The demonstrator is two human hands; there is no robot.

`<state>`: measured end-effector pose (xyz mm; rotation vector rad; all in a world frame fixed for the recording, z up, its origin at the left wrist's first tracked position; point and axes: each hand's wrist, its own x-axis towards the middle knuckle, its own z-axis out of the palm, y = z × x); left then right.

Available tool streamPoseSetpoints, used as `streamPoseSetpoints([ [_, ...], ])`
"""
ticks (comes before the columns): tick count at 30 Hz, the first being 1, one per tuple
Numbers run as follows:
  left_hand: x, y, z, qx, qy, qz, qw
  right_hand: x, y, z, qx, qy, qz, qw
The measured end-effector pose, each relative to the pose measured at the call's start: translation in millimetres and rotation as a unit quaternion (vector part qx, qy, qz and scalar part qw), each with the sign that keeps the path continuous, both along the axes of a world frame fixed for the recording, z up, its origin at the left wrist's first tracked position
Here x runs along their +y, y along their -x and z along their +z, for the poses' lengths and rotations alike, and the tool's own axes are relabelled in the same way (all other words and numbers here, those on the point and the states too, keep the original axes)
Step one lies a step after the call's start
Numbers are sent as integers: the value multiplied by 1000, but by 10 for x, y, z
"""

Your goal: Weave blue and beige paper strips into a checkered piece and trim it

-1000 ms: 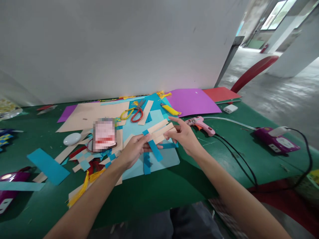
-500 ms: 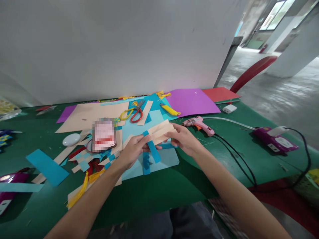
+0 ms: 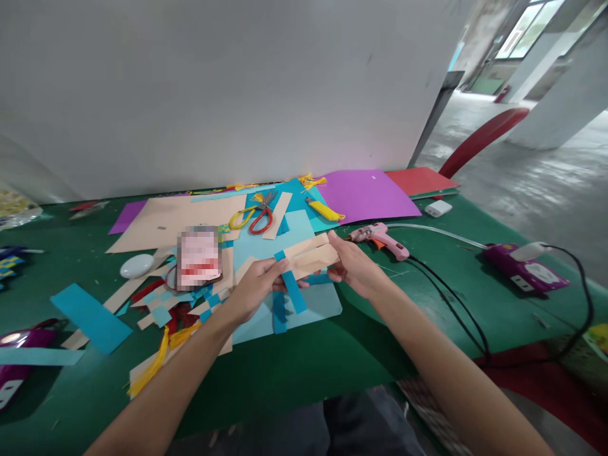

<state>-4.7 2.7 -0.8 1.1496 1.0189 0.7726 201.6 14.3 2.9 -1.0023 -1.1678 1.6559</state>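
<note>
Several beige paper strips (image 3: 310, 258) lie side by side between my two hands, with a blue paper strip (image 3: 295, 292) crossing them near their left end. My left hand (image 3: 256, 284) pinches that left end, thumb on top by the blue strip. At the right end, my right hand (image 3: 352, 265) grips the beige strips, its fingers partly hidden beneath. Both hands are just over a light blue sheet (image 3: 323, 305) on the green table. Another blue strip (image 3: 280, 311) hangs or lies below my left hand; I cannot tell which.
Scissors (image 3: 260, 220) and a yellow utility knife (image 3: 325, 209) lie behind the hands. A pink glue gun (image 3: 387, 240) rests at right, its cord near a purple power strip (image 3: 527, 269). Woven paper pieces (image 3: 160, 303) and a yellow tassel (image 3: 154, 367) are at left.
My right hand's fingers have closed in around the right end of the beige strips, which now lie flatter and closer together. My left hand keeps its pinch in place.
</note>
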Motion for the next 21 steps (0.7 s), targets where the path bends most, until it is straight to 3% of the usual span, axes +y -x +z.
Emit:
streamPoseSetpoints([
  [9,-15,-26,54,13,13,-3,1000,-4,27,-47,-41,-49,-55,996],
  [14,-24,-27,116,57,-78,33,995,6,34,-68,-45,-49,-83,994],
  [21,-35,11,108,170,-198,43,964,25,19,-90,-55,-64,-106,991],
])
